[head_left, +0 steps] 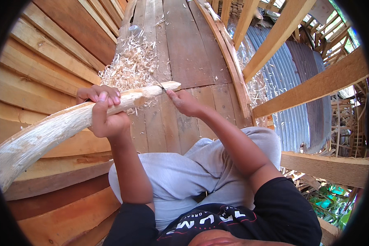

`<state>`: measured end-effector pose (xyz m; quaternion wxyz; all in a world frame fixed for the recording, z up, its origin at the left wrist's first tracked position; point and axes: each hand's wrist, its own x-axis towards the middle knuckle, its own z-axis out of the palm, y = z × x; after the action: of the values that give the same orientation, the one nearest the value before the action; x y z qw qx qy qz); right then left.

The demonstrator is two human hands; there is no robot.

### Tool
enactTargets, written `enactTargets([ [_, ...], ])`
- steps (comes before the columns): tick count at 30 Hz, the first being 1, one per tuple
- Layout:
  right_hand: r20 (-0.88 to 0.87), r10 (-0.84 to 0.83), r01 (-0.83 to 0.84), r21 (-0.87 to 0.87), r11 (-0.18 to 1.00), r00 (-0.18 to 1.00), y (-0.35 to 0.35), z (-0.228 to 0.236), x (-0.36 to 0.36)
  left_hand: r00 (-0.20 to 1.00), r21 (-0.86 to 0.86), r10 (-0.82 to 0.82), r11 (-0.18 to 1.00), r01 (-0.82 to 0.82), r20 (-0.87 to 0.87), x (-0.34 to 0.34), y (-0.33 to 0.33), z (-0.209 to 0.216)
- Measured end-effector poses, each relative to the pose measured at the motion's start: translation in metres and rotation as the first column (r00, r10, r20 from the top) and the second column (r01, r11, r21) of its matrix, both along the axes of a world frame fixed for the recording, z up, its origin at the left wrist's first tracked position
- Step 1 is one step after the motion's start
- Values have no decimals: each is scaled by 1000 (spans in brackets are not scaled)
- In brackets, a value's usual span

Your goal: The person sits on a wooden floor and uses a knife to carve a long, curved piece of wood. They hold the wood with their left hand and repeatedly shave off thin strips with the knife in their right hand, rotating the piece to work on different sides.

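Note:
A long, pale, peeled wooden pole (49, 130) runs from the left rim up to the middle of the view, its end cut to a rough taper. Around it, a little short of that end, my left hand (106, 111) is closed with the thumb on top. My right hand (184, 102) grips a knife (160, 84), whose thin dark blade lies across the pole near its tip. Most of the knife's handle is hidden inside my fist. Under the pole's far side, curled wood shavings (131, 61) are heaped on the floorboards.
I sit on a plank floor (188, 49), legs folded in grey trousers (172, 168). A wall of wooden boards (41, 86) rises close on my left. At right stand a wooden railing (270, 41) and, beyond it, corrugated metal sheets (291, 82). A small clear container (134, 28) sits behind the shavings.

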<state>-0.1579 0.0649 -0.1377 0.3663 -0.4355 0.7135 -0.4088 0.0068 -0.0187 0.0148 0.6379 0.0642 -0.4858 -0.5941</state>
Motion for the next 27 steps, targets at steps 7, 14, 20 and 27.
enactTargets([
  [7,-33,-20,26,188,982,999,10,-11,-14,996,-73,-78,994,81,39,1,-6,5],
  [14,-45,20,-19,35,999,999,5,8,-5,972,-144,-223,962,231,72,7,-12,2],
  [20,-53,35,-31,59,998,998,10,26,1,967,-129,-248,959,253,60,12,-18,0],
  [27,-56,18,-13,88,996,998,9,-5,-12,960,-162,-268,947,278,81,8,-15,-2],
])
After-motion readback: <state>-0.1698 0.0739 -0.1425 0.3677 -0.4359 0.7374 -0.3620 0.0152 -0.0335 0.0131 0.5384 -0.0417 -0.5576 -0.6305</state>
